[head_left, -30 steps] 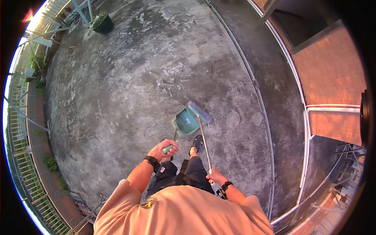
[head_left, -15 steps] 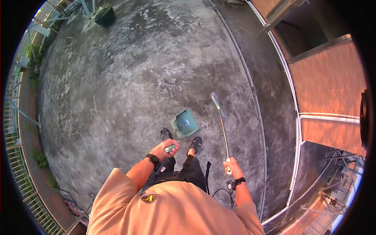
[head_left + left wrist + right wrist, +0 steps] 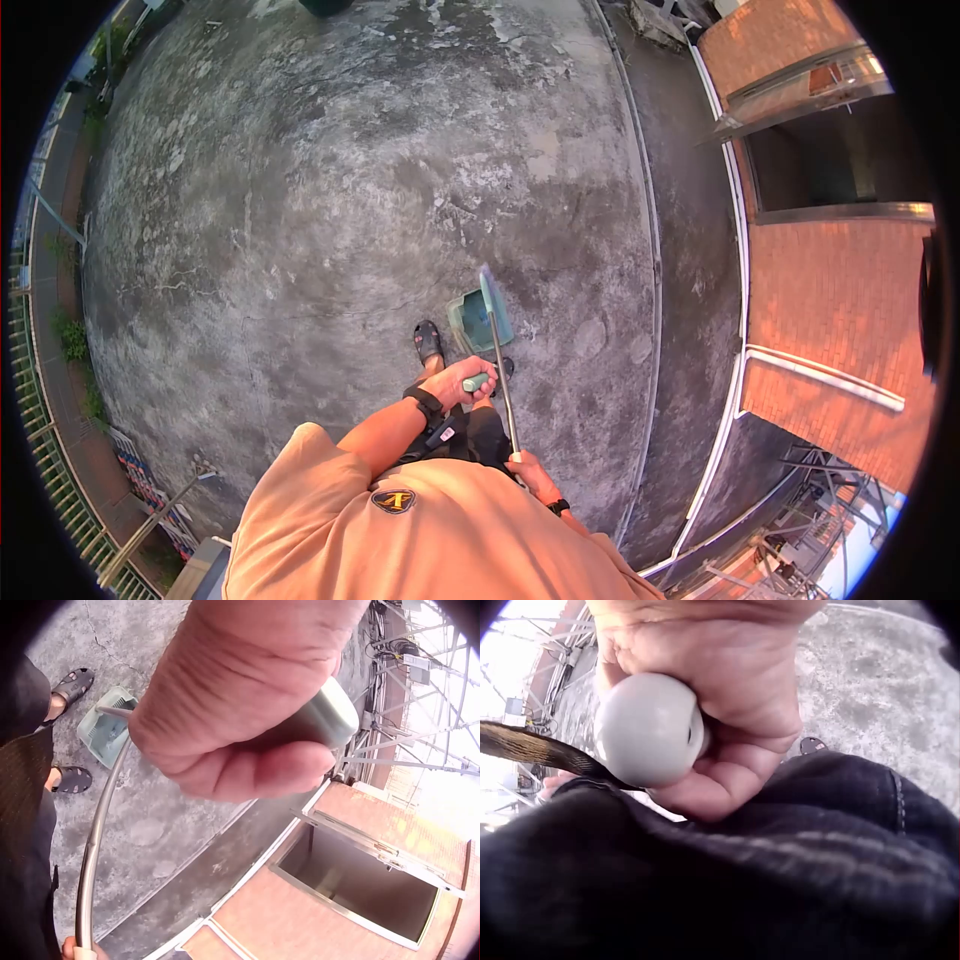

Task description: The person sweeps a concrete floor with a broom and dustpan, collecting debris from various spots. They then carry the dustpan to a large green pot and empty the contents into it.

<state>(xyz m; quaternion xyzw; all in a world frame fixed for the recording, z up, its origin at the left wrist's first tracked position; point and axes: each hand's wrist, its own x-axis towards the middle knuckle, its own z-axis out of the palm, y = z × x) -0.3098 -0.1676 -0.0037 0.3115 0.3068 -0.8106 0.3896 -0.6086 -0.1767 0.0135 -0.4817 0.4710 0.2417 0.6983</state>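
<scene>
In the head view my left hand (image 3: 470, 380) grips the pale green end of the dustpan handle (image 3: 476, 383). The green dustpan (image 3: 466, 325) lies on the concrete just ahead of the feet. My right hand (image 3: 534, 474) holds the metal broom stick (image 3: 505, 395), whose head (image 3: 488, 288) is over the dustpan's right part; whether it touches is unclear. The left wrist view shows fingers curled round the green grip (image 3: 322, 720), with the dustpan (image 3: 109, 727) beyond. In the right wrist view, the fingers wrap the stick below its white rounded end (image 3: 651, 729).
Rough grey concrete (image 3: 330, 220) surrounds the feet in dark sandals (image 3: 428, 342). A raised strip (image 3: 650, 250) and a brick wall (image 3: 830, 290) with an opening run along the right. A railing (image 3: 45, 440) borders the left, and a dark green pot (image 3: 325, 6) stands at the top edge.
The broom head has swung left from the open floor to the dustpan. My right hand has moved inward and lower, and my left hand slightly right. The view has shifted, with the pot nearly out of frame.
</scene>
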